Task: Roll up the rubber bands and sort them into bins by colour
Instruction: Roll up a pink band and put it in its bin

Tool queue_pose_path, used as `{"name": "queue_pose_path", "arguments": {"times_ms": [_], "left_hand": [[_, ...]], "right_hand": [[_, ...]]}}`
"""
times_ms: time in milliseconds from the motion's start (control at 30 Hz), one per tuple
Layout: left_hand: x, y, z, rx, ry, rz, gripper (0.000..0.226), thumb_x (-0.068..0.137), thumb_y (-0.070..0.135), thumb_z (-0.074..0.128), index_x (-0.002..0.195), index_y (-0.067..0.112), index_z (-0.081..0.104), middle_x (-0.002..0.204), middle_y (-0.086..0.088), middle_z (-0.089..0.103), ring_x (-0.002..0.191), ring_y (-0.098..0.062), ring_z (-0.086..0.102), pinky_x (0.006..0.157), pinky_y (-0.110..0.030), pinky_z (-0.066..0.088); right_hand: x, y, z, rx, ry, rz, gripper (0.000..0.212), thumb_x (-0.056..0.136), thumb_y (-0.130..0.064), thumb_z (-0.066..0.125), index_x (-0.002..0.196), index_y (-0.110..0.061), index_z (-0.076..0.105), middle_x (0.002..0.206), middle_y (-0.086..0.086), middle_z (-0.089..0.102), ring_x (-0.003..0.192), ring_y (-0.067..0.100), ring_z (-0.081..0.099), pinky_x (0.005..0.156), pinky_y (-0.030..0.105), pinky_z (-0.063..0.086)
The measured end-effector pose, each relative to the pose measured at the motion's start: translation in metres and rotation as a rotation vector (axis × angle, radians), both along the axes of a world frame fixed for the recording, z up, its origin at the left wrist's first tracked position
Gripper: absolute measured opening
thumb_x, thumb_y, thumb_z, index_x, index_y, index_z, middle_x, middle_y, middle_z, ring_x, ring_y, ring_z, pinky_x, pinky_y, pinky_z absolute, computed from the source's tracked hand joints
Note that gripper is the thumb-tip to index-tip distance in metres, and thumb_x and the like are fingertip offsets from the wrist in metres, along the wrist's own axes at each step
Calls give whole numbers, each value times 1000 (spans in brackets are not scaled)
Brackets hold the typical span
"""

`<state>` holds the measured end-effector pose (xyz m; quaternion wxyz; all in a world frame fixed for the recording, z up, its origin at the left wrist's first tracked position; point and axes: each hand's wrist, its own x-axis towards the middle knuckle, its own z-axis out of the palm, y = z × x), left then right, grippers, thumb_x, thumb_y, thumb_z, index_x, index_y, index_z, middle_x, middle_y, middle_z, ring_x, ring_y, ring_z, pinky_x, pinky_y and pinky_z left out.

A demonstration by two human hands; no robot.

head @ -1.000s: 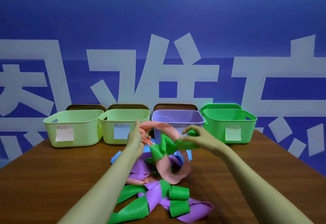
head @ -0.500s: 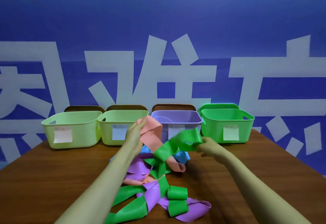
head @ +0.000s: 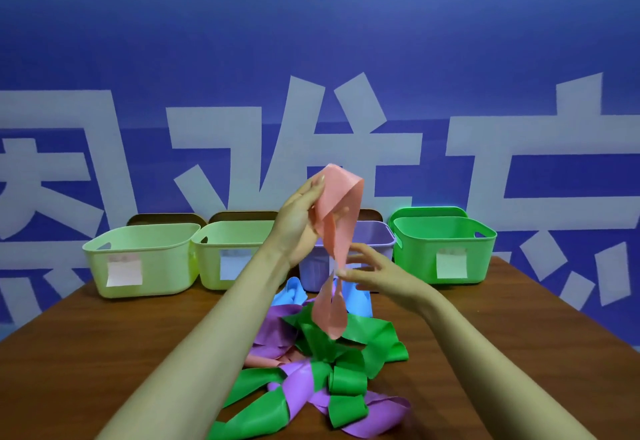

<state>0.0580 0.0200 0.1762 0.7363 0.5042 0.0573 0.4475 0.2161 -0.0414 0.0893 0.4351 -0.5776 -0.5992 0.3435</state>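
My left hand holds the top of a pink rubber band high above the table. The band hangs down in a long twisted loop. My right hand pinches it at its middle with thumb and forefinger, other fingers spread. Under them lies a tangled pile: green bands, purple bands, blue bands and another pink band. At the back stand two pale yellow-green bins, a purple bin and a green bin.
The brown wooden table ends at a blue wall with large white characters. Each bin carries a paper label on its front. Dark brown chair backs show behind the bins.
My left hand has lifted the pink band up out of the pile. My right hand let go of the green band, which dropped onto the pile, and took hold of the pink band's middle.
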Motion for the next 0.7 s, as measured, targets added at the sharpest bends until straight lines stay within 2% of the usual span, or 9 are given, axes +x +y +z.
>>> {"name": "queue_pose_path", "arguments": {"times_ms": [100,233,333,433,500,533,600,633,700], "left_hand": [[1,-2,-1,52,34,72,19,99,17,47,109,13,62,97,-6,68,88,-18,64,92,-40,50],[-9,15,-19,33,210,444,16,98,15,49,86,13,60,67,-4,55,48,-9,51,54,-24,44],[-24,34,-47,-77,418,453,23,96,7,47,73,12,49,50,0,42,31,-7,35,39,-16,31],[-33,39,-76,209,957,325,29,90,-1,46,65,12,51,44,5,46,41,-11,40,43,-18,29],[-31,30,-86,400,1142,259,13,92,9,54,81,14,57,71,3,56,67,-12,48,55,-19,35],[-29,25,-88,402,1086,253,5,91,18,61,95,17,59,90,2,58,84,-11,52,66,-18,40],[-22,16,-87,384,826,164,41,79,31,75,115,21,56,120,2,58,111,-10,54,92,-20,42],[-18,12,-86,371,737,92,53,74,31,79,120,23,54,124,2,59,115,-10,56,96,-23,44],[-8,6,-84,409,679,22,54,74,19,81,119,22,52,113,2,67,100,-5,64,81,-16,49]], "right_hand": [[-9,11,11,199,-36,-109,8,91,-11,60,98,-12,65,87,-1,65,80,12,58,81,39,50],[-4,14,24,370,227,-500,14,90,-9,53,85,-17,63,72,-2,56,67,14,48,67,29,40],[6,8,31,383,56,-555,22,90,-7,50,72,-19,54,65,-3,50,64,15,43,58,28,33],[9,4,36,319,-25,-448,23,87,0,48,76,-18,59,69,-1,56,69,15,50,65,29,40],[7,1,40,246,-34,-319,18,85,-4,50,79,-15,63,73,2,60,74,18,54,69,32,44],[4,-1,42,227,-95,-291,17,84,-6,50,79,-14,64,73,2,60,74,17,55,67,32,45],[-2,-3,44,230,-209,-265,19,84,-3,49,85,-12,65,74,0,60,72,13,54,64,28,45],[-5,-4,45,240,-241,-249,21,85,-1,48,89,-11,66,77,0,61,73,12,54,66,28,47],[-11,-5,46,258,-268,-239,22,86,-2,50,93,-10,68,83,2,65,78,11,55,74,32,50]]}}
